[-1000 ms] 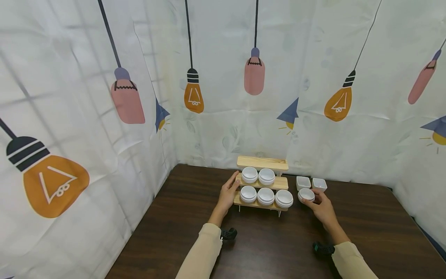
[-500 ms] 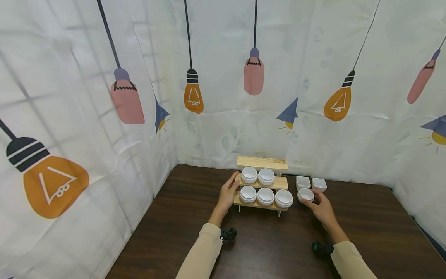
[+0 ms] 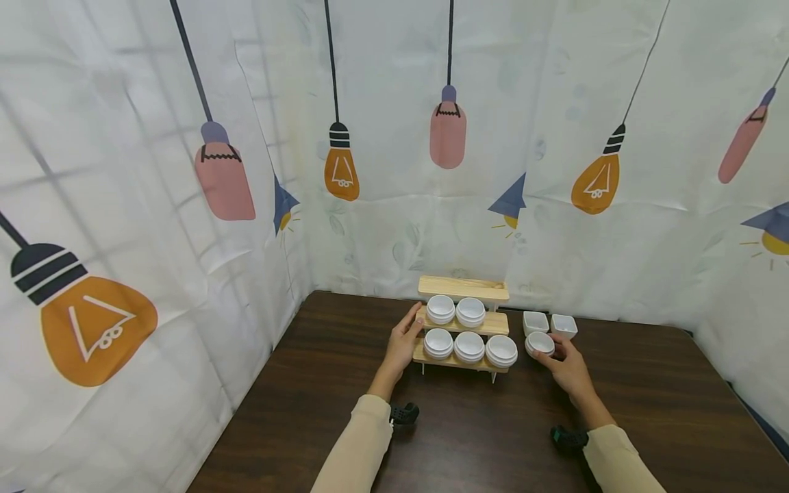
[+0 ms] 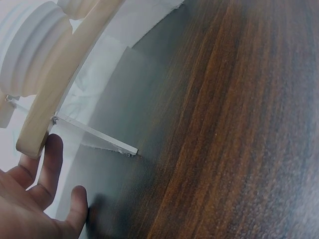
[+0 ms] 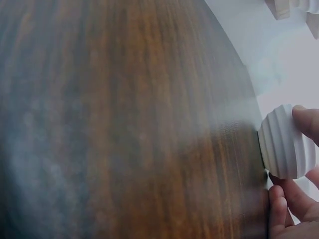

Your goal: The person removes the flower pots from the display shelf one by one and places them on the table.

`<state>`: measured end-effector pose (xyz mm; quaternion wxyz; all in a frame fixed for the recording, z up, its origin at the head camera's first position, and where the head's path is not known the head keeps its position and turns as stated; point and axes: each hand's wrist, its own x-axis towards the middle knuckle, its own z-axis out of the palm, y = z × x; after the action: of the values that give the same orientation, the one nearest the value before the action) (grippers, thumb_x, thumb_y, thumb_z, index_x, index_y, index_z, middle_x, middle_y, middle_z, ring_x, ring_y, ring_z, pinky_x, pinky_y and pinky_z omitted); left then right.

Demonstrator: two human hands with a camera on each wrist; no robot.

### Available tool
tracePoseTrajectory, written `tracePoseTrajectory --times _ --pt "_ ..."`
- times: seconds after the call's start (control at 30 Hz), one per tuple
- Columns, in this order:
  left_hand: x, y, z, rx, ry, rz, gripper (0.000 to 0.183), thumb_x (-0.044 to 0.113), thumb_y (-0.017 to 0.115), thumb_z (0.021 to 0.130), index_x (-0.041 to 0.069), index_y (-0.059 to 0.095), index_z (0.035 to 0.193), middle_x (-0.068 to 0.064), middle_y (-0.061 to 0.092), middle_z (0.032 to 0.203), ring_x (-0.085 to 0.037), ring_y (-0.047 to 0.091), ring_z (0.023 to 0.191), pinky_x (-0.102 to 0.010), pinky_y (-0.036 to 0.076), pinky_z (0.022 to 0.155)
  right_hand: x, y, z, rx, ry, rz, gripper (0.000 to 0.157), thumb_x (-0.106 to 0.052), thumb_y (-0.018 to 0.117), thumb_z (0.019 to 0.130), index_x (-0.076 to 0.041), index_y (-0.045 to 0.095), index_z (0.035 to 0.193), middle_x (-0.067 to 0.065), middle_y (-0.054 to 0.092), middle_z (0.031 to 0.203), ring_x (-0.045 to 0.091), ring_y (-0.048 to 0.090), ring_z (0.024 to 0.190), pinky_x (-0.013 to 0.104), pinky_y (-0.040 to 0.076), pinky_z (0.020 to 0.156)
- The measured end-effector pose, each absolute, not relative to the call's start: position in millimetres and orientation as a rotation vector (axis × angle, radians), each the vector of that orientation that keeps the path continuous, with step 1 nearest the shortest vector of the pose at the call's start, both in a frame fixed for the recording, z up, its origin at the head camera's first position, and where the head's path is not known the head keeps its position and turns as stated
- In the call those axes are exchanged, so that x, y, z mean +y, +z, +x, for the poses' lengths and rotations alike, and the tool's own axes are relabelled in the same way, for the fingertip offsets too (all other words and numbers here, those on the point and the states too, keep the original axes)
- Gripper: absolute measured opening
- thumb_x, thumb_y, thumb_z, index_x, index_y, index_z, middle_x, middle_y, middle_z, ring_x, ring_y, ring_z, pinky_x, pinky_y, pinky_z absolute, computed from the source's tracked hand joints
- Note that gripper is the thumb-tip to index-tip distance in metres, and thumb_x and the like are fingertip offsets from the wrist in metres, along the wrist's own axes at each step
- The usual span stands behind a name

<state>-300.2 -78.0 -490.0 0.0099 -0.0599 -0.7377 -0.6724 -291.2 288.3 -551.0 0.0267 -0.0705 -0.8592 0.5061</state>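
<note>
A three-tier wooden stand stands at the back of the table, with white round ramekins on its two lower tiers: a pair on the middle one, three on the bottom one. My left hand grips the left end of the middle tier; the left wrist view shows bent fingers at a plank's end. To the right of the stand, my right hand holds another ramekin by its side, upright. The right wrist view shows its ribbed wall between thumb and fingers, low at the tabletop.
Two white square dishes sit behind the right hand. The dark wooden table ends at a pale curtain printed with hanging lamps. The top tier of the stand bears no ramekins.
</note>
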Motion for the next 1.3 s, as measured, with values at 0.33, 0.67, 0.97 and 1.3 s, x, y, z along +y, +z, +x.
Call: tracePoseTrajectory --times 0.33,0.67,0.97,1.3 --pt "-78.2 -491.6 -301.5 -2.302 -2.110 -0.183 0.048 0.025 0.051 0.109 0.020 0.044 0.157 -0.014 0.049 0.156 -0.022 0.061 0.117 -0.047 0.051 0.105 288.4 -550.0 -291.5 -2.642 1.536 -0.208 0.068 -0.030 0.072 0.097 -0.001 0.041 0.151 0.032 0.048 0.148 0.042 0.048 0.133 0.044 0.043 0.099" --pt "-78.7 -492.4 -301.4 -2.282 -2.125 -0.195 0.048 0.024 0.051 0.109 0.019 0.045 0.156 -0.016 0.052 0.153 -0.024 0.061 0.117 -0.053 0.048 0.107 287.6 -550.0 -291.4 -2.649 1.569 -0.220 0.071 -0.032 0.073 0.097 -0.003 0.040 0.153 0.030 0.045 0.151 0.041 0.046 0.137 0.040 0.042 0.099" --pt "-79.1 -492.8 -300.9 -2.293 -2.113 -0.191 0.048 0.024 0.051 0.109 0.020 0.045 0.156 -0.017 0.057 0.147 -0.021 0.061 0.113 -0.053 0.047 0.107 287.8 -551.1 -291.1 -2.644 1.593 -0.226 0.072 -0.032 0.072 0.097 -0.003 0.037 0.154 0.029 0.044 0.152 0.042 0.042 0.139 0.051 0.039 0.107" --pt "-79.3 -491.0 -300.0 -2.303 -2.096 -0.189 0.048 0.025 0.052 0.109 0.021 0.046 0.156 -0.017 0.063 0.137 -0.019 0.062 0.110 -0.052 0.047 0.107 286.8 -551.3 -291.0 -2.633 1.606 -0.225 0.071 -0.030 0.071 0.098 -0.002 0.037 0.154 0.030 0.042 0.153 0.043 0.041 0.140 0.055 0.037 0.110"
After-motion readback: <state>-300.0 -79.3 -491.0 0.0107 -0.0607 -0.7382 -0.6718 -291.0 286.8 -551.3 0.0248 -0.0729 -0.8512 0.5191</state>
